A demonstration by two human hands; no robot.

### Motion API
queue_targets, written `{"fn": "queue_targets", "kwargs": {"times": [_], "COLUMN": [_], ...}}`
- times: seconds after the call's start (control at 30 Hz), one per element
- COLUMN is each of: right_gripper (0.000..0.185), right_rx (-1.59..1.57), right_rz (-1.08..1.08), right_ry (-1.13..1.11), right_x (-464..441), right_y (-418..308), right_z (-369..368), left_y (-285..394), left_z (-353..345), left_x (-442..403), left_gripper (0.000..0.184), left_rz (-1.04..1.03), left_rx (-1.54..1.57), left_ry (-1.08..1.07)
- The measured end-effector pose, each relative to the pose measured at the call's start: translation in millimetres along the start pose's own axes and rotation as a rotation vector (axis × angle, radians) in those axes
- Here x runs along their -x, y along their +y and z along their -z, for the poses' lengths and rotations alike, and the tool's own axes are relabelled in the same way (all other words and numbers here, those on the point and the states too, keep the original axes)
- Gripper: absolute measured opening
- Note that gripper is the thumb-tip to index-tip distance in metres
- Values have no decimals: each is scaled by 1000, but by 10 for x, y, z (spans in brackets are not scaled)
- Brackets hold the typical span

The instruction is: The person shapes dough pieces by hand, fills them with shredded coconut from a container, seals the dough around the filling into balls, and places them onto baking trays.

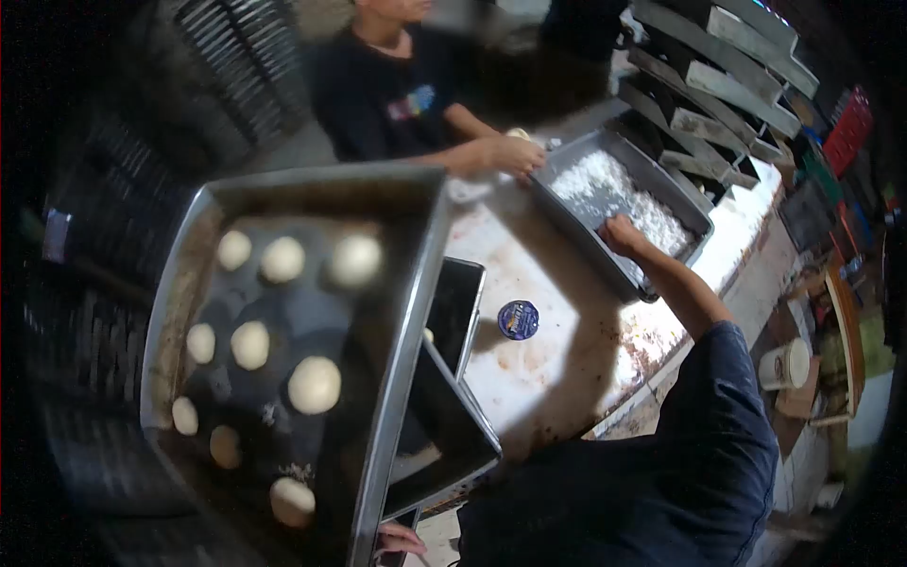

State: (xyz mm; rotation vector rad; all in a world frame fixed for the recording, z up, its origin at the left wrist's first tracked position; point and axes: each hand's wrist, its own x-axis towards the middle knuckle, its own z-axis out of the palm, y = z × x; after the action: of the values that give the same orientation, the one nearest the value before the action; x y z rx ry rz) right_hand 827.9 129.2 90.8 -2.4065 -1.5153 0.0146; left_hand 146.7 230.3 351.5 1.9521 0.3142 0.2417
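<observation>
A deep metal baking tray (416, 312) with several pale dough balls (315, 386) fills the left foreground, close to the camera. At the bottom, my left hand (402, 541) shows only its fingers, curled by this tray's near edge; the rest is hidden. My right arm reaches forward into a second grey metal tray (578, 236), which has loose white flakes or powder (652, 215) spread over its bottom. In that tray my right hand (619, 234) is closed, its fingers down by the white stuff. What it holds, if anything, cannot be made out.
Dark trays (453, 416) lie overlapped beneath the dough tray. A round purple-blue tub (518, 319) stands on the pale, stained table (548, 373). Across the table, a co-worker's hands (515, 153) are at the tray's far end. Stacked metal pans (709, 94) and a white bucket (786, 365) are at right.
</observation>
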Motion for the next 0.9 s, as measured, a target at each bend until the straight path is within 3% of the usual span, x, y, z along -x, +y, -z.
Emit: {"fn": "queue_targets", "kwargs": {"times": [0.03, 0.13, 0.17, 0.2, 0.27, 0.3, 0.33, 0.4, 0.43, 0.53, 0.6, 0.7, 0.73, 0.8, 0.83, 0.9], "right_gripper": [21, 13, 15, 8, 10, 8, 10, 8, 7, 12, 13, 11, 11, 20, 23, 23], "right_rx": [103, -222, -469, -1048, -1341, -1284, -1379, -1306, -1239, -987, -967, -584, -586, -368, -195, -135], "right_rz": [9, -67, -273, -555, -321, -302, -130, -54, 117, 420, 638, 782, 849, 892, 945, 934], "right_ry": [-160, 26, 56, 98, 154, 189, 205, 229, 179, 309, 351, 427, 326, -124, -118, -58], "right_x": [-54, -28, -185, -189, -248, -317, -327, -409, -392, -338, -375, -465, -552, -611, -606, -632], "right_y": [-13, 61, 553, 129, -164, -294, -696, -1442, -1897, -3160, -3788, -4689, -4886, -5120, -5212, -5281], "right_z": [41, 184, -103, 294, 727, 935, 1252, 1845, 2176, 2876, 3048, 2976, 2781, 2547, 2488, 2415], "left_y": [-33, -151, -178, -155, -141, -187, -234, -314, -345, -327, -263, -240, -142, -163, -138, -78], "left_z": [-15, -21, -15, 25, 80, 42, 13, 10, 25, 87, 41, -11, 24, -7, 27, 207], "left_x": [63, 215, 223, 174, 173, 222, 266, 322, 339, 302, 263, 307, 342, 509, 620, 938], "left_gripper": [44, 44, 44, 43, 42, 41, 41, 41, 41, 39, 39, 37, 35, 31, 29, 29], "left_rz": [-6, -39, -61, -142, -205, -191, -179, -156, -145, -167, -240, -284, -269, -395, -416, -457], "left_rx": [24, 117, 138, 89, 35, 64, 91, 136, 158, 207, 265, 163, 117, 124, 120, 181], "left_ry": [16, 52, 57, 23, 35, 27, 11, -53, -93, -153, -115, -169, -205, -180, -212, -277]}}
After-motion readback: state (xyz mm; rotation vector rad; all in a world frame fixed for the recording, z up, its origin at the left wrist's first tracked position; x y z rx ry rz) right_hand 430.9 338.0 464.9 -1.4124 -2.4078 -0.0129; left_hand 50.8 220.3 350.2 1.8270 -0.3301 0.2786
